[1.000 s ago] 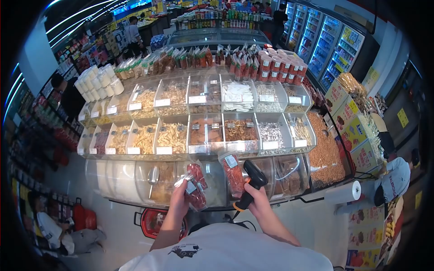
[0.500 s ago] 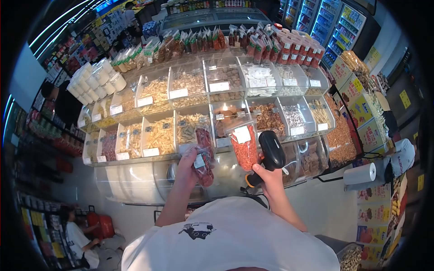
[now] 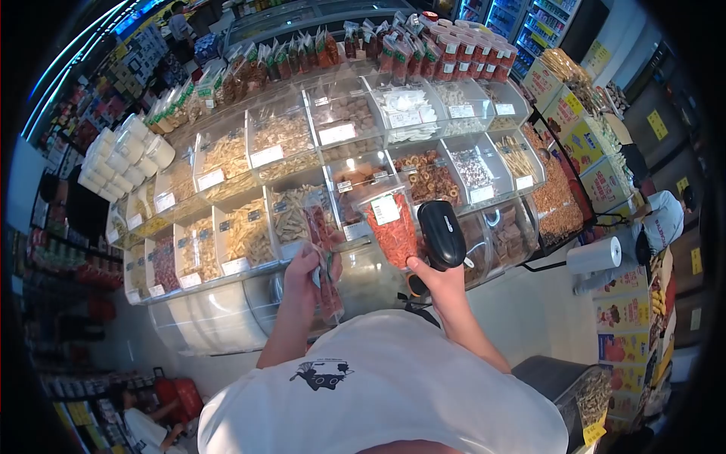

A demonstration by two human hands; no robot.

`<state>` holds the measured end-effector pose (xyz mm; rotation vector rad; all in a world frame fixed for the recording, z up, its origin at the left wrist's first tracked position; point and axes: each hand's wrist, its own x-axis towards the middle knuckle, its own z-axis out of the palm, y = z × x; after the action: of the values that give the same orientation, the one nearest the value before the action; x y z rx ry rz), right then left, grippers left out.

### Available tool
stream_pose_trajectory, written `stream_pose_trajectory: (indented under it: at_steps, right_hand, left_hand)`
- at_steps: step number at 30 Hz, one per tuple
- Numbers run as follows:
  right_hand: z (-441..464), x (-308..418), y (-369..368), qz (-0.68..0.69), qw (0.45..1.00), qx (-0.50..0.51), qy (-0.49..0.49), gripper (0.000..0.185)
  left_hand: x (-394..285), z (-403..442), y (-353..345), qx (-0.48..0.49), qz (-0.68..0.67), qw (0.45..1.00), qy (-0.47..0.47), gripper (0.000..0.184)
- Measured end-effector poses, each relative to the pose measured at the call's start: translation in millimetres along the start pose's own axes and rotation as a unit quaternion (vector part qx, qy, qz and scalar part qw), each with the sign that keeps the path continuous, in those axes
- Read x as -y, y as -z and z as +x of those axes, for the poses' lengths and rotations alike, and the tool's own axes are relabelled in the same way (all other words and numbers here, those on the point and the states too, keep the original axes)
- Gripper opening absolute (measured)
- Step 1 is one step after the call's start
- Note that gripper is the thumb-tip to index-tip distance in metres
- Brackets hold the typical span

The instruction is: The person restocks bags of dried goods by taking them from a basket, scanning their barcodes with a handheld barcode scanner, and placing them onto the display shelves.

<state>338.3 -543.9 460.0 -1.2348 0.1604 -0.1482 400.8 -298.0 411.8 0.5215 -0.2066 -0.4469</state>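
My left hand (image 3: 304, 276) is closed round clear bags of dark red goods (image 3: 324, 281), which hang upright in front of the bins. In my right hand (image 3: 439, 281) are a bag of bright red pieces (image 3: 392, 231), with a white label facing up, and a black handheld scanner (image 3: 442, 234) just to its right. The thumb presses the bag's lower edge, and the scanner's handle is partly hidden by the hand. Both hands are in front of the clear-fronted bins (image 3: 283, 155) of dried goods, with a gap between them.
White tubs (image 3: 128, 155) stand at the rack's left, and red-filled jars (image 3: 473, 54) at its back right. A plastic roll (image 3: 594, 256) sticks out at the right. Below it is a dark bin (image 3: 556, 390). People are at the right edge and lower left.
The view has shifted and tilted over the rack. The red bag's label has turned toward me, and the bags in my left hand have turned edge-on. Both hands keep hold of their things.
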Motion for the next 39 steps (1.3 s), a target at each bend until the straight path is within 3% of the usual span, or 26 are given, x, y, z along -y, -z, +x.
stream_pose_trajectory:
  at_steps: [5,9,11,13,15,17,18,20,22,24,27,31,37,39]
  right_hand:
    - [9,2,10,-0.108,0.993,0.037,-0.009,0.06]
    - [17,7,16,-0.097,0.994,0.051,0.001,0.058]
    - [22,8,21,-0.127,0.988,0.067,0.048,0.044]
    - [27,9,27,-0.137,0.986,0.076,0.05,0.044]
    - [31,9,32,-0.149,0.984,0.083,0.05,0.045]
    - [32,7,33,-0.279,0.952,0.003,0.124,0.041]
    - [32,12,36,-0.278,0.953,0.002,0.124,0.041]
    - [30,28,40,-0.302,0.938,0.074,0.153,0.041]
    - [24,38,40,-0.28,0.947,0.098,0.119,0.037]
    - [20,50,38,-0.32,0.924,0.192,0.079,0.038]
    - [22,47,37,-0.312,0.926,0.197,0.077,0.039]
    - [27,43,41,-0.329,0.918,0.212,0.064,0.042]
    - [34,38,45,-0.304,0.943,0.117,0.072,0.043]
    - [37,33,50,-0.3,0.946,0.094,0.074,0.043]
  left_hand:
    - [-17,1,-28,0.013,0.201,0.979,-0.023,0.065]
    - [-19,15,-69,0.0,0.351,0.935,-0.052,0.067]
    - [-18,17,-78,-0.012,0.344,0.938,-0.046,0.067]
    - [-16,17,-77,-0.02,0.336,0.941,-0.035,0.068]
    - [-13,15,-59,-0.018,0.244,0.969,0.019,0.073]
    - [-7,17,-41,-0.011,0.208,0.978,0.031,0.075]
    - [-6,19,-37,-0.003,0.172,0.984,0.038,0.077]
    - [-3,21,-36,-0.007,0.172,0.984,0.036,0.078]
    - [0,22,-40,-0.012,0.173,0.984,0.034,0.078]
    - [6,26,-50,-0.047,0.2,0.979,0.001,0.075]
    - [3,27,-52,-0.014,0.222,0.974,0.035,0.075]
    - [9,28,-57,-0.02,0.226,0.974,0.013,0.073]
    - [9,36,-61,-0.056,0.238,0.969,0.012,0.071]
    - [7,40,-58,-0.087,0.308,0.947,0.03,0.082]
